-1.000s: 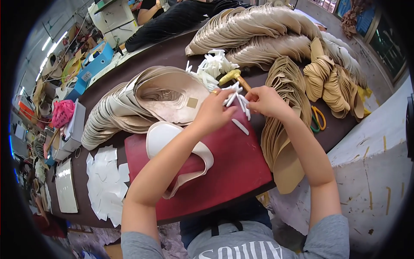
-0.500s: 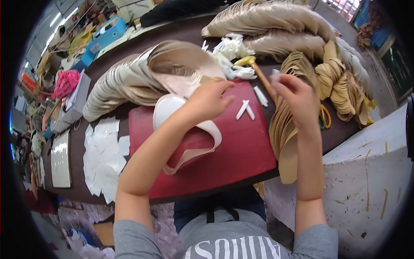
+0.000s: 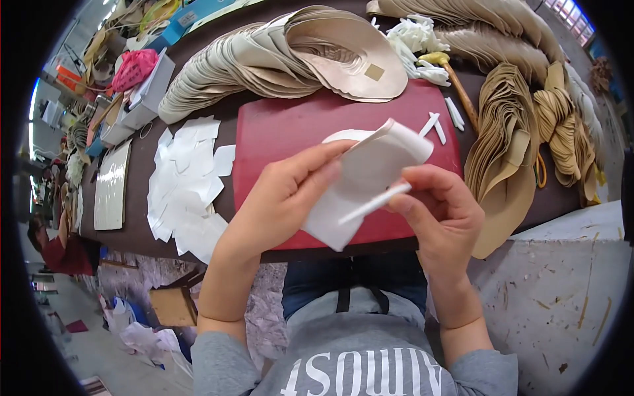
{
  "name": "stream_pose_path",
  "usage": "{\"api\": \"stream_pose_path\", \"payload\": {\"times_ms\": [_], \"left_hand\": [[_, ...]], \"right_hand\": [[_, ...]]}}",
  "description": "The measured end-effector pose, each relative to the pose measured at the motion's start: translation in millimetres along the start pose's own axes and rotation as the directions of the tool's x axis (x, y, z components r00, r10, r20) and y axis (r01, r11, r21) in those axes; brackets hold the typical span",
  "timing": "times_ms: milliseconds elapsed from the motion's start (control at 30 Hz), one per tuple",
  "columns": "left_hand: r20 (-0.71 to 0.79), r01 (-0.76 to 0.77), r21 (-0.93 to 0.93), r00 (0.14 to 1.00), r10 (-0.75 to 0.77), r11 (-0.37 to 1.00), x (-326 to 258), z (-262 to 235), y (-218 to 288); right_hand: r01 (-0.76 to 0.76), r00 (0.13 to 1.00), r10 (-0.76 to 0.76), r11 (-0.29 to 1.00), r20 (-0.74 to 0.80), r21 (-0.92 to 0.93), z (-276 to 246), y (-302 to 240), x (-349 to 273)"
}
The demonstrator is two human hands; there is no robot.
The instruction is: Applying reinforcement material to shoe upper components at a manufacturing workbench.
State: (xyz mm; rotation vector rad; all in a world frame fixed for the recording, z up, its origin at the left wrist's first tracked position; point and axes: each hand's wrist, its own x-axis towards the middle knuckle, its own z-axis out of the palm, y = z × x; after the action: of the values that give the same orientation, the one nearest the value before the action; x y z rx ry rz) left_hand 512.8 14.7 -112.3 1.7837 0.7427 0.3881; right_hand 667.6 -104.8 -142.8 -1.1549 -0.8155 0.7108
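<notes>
My left hand [image 3: 274, 198] is closed on a pale, curved shoe upper piece [image 3: 380, 162], lifted above the red mat [image 3: 277, 125]. The piece bends over, with its inner face showing. Between the thumb and fingers of my right hand [image 3: 446, 221] is a thin white strip [image 3: 371, 204]. The strip slants down to the left, in front of the piece's lower part; whether it touches cannot be made out. Two similar loose white strips [image 3: 432, 125] lie at the mat's far right, with more just beyond its edge.
A long fanned stack of beige shoe uppers [image 3: 228, 69] lies behind the mat. Brown pieces [image 3: 502, 132] are stacked at right, beside a wooden-handled tool [image 3: 464, 96] with a yellow head. White sheet pieces [image 3: 185, 178] spread at left. A person [image 3: 66, 254] is at far left.
The upper piece has been raised off the red mat in my left hand. My right hand has come in from the right with the white strip. The view has shifted.
</notes>
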Motion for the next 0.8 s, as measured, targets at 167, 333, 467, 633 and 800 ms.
{"api": "stream_pose_path", "payload": {"times_ms": [167, 333, 467, 633, 800], "left_hand": [[0.032, -0.039, -0.394, 0.998, 0.056, 0.918, -19.0, 2.8, -9.6], [0.004, -0.011, -0.47, 1.0, 0.015, 0.882, -27.0, 5.6, -15.3], [0.001, -0.01, -0.477, 1.0, 0.011, 0.879, -28.1, 6.4, -20.2], [0.007, -0.013, -0.472, 1.0, 0.019, 0.882, -25.5, 5.7, -25.2], [-0.012, -0.024, -0.454, 1.0, 0.021, 0.891, -23.7, 7.8, -22.1]], "right_hand": [[0.054, 0.998, -0.052, 0.998, -0.033, 0.045, 21.5, -1.3, -9.4], [0.154, 0.987, -0.157, 0.985, -0.036, -0.082, 31.5, 11.3, -11.5], [0.257, 0.959, -0.28, 0.929, -0.052, -0.266, 38.8, 23.2, -8.8], [0.283, 0.938, -0.324, 0.92, -0.119, -0.272, 43.3, 29.9, -6.1], [0.278, 0.934, -0.325, 0.923, -0.15, -0.268, 44.5, 33.2, -3.5]]}}
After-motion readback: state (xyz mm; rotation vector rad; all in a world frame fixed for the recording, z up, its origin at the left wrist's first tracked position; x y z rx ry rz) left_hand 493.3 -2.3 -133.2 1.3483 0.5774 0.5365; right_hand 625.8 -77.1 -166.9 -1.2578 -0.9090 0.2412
